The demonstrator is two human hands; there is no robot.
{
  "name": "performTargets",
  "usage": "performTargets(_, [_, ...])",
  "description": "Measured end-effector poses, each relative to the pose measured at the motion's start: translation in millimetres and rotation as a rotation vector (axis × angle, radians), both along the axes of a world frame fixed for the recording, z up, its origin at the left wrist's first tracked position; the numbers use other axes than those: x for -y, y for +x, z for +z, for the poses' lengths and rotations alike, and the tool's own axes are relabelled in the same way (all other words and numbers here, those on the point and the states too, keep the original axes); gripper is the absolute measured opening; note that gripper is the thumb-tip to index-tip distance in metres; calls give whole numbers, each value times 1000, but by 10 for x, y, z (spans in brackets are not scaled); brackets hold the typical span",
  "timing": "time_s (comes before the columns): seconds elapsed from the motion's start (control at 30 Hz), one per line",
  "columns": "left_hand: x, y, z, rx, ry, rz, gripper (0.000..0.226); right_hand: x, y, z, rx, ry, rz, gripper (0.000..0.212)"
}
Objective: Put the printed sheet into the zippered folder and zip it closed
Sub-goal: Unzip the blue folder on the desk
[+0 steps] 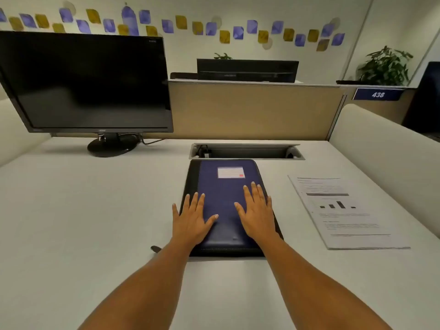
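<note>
On the desk [95, 210], the closed blue folder [223, 186] lies under the left hand [191, 219] and right hand [257, 210], both flat, fingers spread, gripping nothing. The printed sheet [345, 210] lies apart, right of the folder. Beyond the folder a sign [378, 94] reads "438".

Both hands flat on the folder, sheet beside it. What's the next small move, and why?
Probably the left hand should slide to the zipper pull at the near-left corner of the folder and start unzipping. The folder looks closed, the right hand flat on it too, and the printed sheet lies outside, on the desk to its right.
</note>
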State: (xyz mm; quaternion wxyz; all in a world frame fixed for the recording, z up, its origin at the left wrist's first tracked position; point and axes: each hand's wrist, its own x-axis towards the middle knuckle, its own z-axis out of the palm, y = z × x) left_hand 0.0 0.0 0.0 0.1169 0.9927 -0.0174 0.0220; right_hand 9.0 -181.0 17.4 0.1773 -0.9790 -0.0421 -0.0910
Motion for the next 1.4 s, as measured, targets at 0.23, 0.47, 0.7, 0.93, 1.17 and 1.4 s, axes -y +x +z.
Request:
performTargets(0.23, [-59,8,-149,-92,-31,36,80,21,-32,-219,-154,-55,-49,62])
performTargets(0.47, [-55,17,-193,-77,-68,41,79,28,-13,-250,-173,-30,-54,60])
performTargets(0.7, [-74,2,-182,-88,-81,24,77,125,-1,-199,-168,56,-61,56])
performTargets(0.93, [-91,2,-196,-83,-119,12,77,191,-14,-141,-239,148,-144,58])
performTargets(1.17, [-304,15,-156,-65,-60,-43,73,133,-23,57,-342,238,-236,58])
performTargets(1.4, [-427,53,-35,-81,-30,7,70,74,-178,129,-314,450,-244,38])
